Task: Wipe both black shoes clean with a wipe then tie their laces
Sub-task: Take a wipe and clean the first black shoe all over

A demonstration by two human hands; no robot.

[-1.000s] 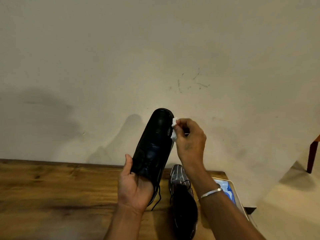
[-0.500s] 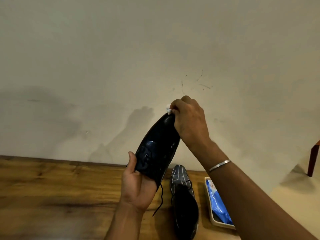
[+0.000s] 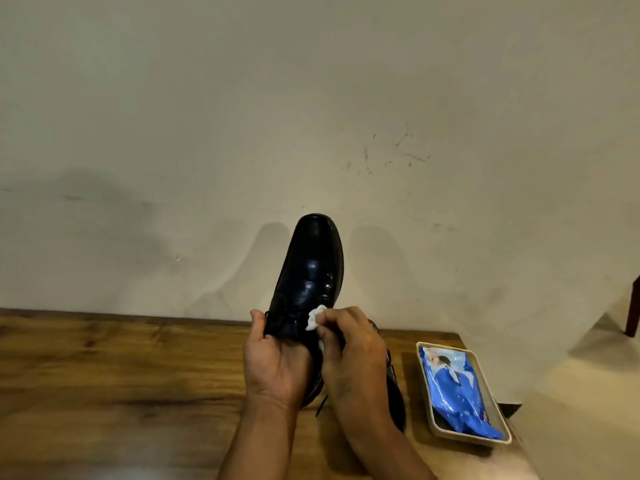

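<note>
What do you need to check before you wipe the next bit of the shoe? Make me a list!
1. Shoe held firmly: the left hand grips the held shoe, toe pointing away. Ok.
2. Wipe ready: the right hand pinches the wipe against the shoe by the laces. Ok.
3. Wipe clean enough: too small to see. Cannot tell.
4. Laces tied: a lace hangs loose below the shoe. Not ok.
5. Second shoe close by: on the table, mostly hidden behind the right arm. Ok.
6. Spare wipes: a blue pack lies in the tray. Ok.
</note>
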